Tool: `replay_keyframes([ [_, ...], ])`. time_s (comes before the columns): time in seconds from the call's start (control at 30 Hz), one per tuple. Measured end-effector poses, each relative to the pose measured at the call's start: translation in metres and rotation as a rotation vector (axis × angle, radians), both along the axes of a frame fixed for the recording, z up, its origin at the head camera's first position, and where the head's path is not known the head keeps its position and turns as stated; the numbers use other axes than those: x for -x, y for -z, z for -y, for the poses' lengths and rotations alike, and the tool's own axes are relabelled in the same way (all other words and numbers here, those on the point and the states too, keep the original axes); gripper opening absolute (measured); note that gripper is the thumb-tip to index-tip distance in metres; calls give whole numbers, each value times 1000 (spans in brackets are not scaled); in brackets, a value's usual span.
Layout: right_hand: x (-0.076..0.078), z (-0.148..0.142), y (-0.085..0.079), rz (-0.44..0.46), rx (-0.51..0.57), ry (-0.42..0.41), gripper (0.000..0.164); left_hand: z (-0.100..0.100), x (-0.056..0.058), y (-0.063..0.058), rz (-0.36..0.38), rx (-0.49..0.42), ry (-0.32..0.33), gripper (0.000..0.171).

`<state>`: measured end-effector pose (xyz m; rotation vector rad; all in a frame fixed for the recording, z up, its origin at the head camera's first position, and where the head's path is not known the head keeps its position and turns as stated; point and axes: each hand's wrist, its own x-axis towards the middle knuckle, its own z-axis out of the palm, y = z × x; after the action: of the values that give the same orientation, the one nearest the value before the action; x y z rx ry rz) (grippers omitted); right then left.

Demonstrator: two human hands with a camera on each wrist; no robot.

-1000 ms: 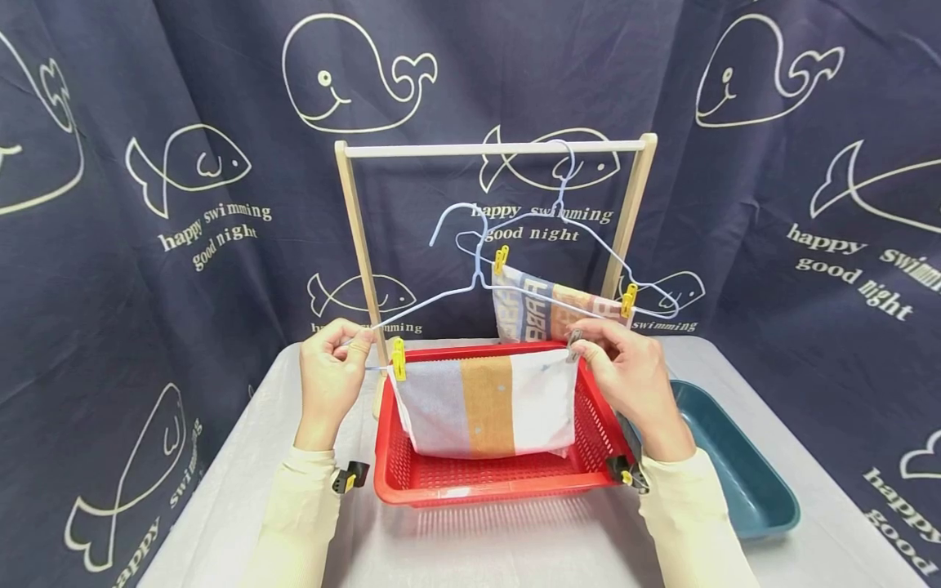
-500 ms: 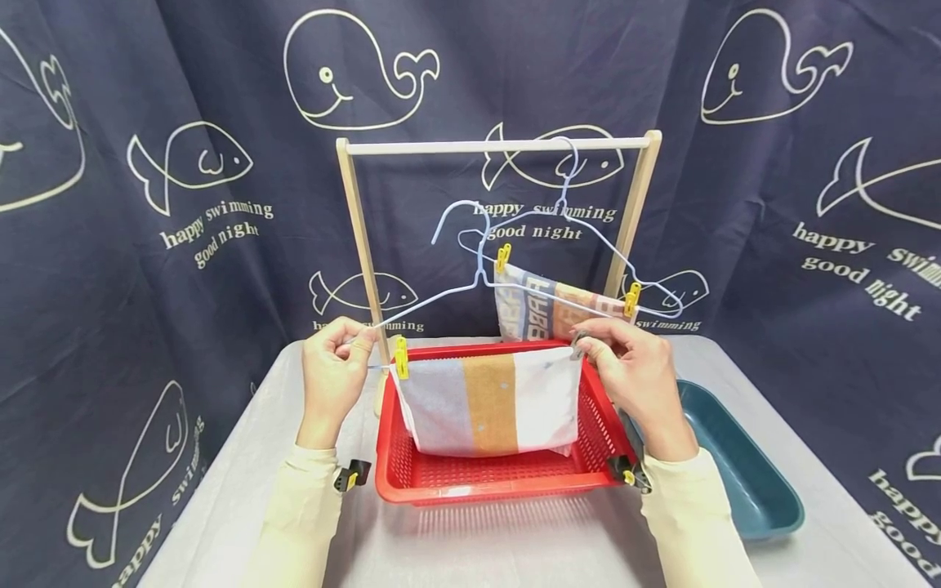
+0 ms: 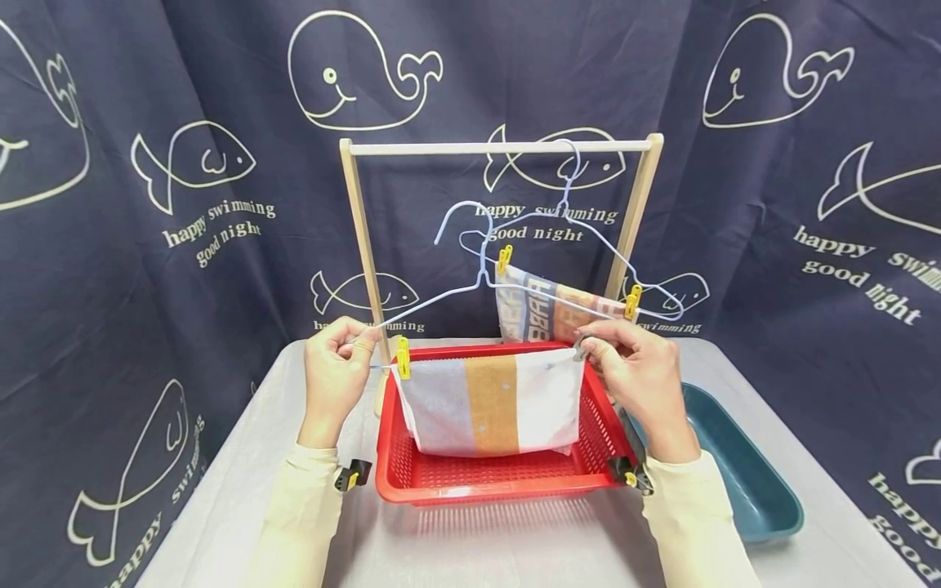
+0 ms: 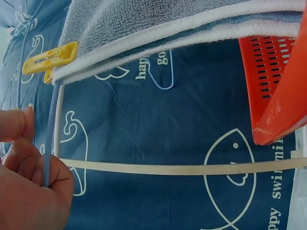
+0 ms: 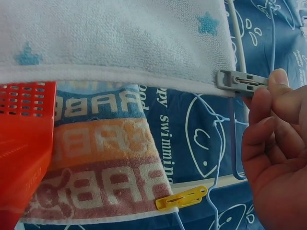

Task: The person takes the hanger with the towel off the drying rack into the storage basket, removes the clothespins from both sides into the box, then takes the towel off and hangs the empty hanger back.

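A light blue wire clothes hanger (image 3: 434, 300) is held up over the red basket. My left hand (image 3: 336, 376) grips its left end, its fingers curled round the wire in the left wrist view. Over the lower bar hangs a folded towel (image 3: 491, 408) with grey-blue, orange and white stripes. A yellow clothespin (image 3: 403, 358) fastens its left corner. At the right corner my right hand (image 3: 643, 380) pinches a grey clothespin (image 5: 240, 80) between thumb and fingers, and its jaws sit over the towel's edge. The hanger's right end is hidden behind this hand.
Behind stands a wooden rack (image 3: 500, 149), bearing a second blue hanger (image 3: 597, 237) with a lettered towel (image 3: 537, 306) pinned by yellow clothespins (image 3: 632, 302). The red basket (image 3: 500, 492) sits below the held towel. A teal tray (image 3: 742, 457) lies to the right on the white-covered table (image 3: 507, 547).
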<state>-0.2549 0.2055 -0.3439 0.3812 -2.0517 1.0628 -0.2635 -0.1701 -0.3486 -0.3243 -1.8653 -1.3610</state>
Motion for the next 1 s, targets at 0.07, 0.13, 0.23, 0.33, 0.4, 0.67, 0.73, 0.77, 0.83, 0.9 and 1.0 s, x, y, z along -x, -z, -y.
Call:
replay_keyframes([
  [0.07, -1, 0, -1, 6, 2, 7, 15, -2, -1, -1, 3, 0, -8, 13],
  [0.13, -1, 0, -1, 14, 5, 12, 13, -4, -3, -4, 4, 2, -18, 13],
  [0.23, -2, -1, -2, 21, 13, 12, 11, -10, -11, -12, 4, 2, -19, 13],
  [0.33, -2, -1, -2, 24, 35, -3, 9, -13, -17, -18, 2, 7, -21, 12],
  [0.4, -3, 0, -2, 24, 55, -17, 9, -12, -17, -17, 5, 9, -25, 13],
  [0.67, -5, -1, -3, 55, 99, -35, 8, -1, -2, 0, -3, 0, -11, 12],
  [0.73, -5, -1, -3, 69, 110, -30, 8, -1, -1, 0, -4, 0, -7, 12],
  [0.77, -5, -1, -3, 70, 115, -28, 8, -1, -1, 0, -1, 0, -9, 12],
  [0.83, -5, -2, -3, 68, 120, -23, 8, -1, -1, 0, 7, 3, -18, 12],
  [0.9, -5, -3, -3, 63, 123, -26, 10, -2, -2, -1, 13, 5, -30, 12],
  [1.0, -6, -6, -5, 54, 117, -39, 11, -7, -8, -8, 11, 0, -36, 12],
])
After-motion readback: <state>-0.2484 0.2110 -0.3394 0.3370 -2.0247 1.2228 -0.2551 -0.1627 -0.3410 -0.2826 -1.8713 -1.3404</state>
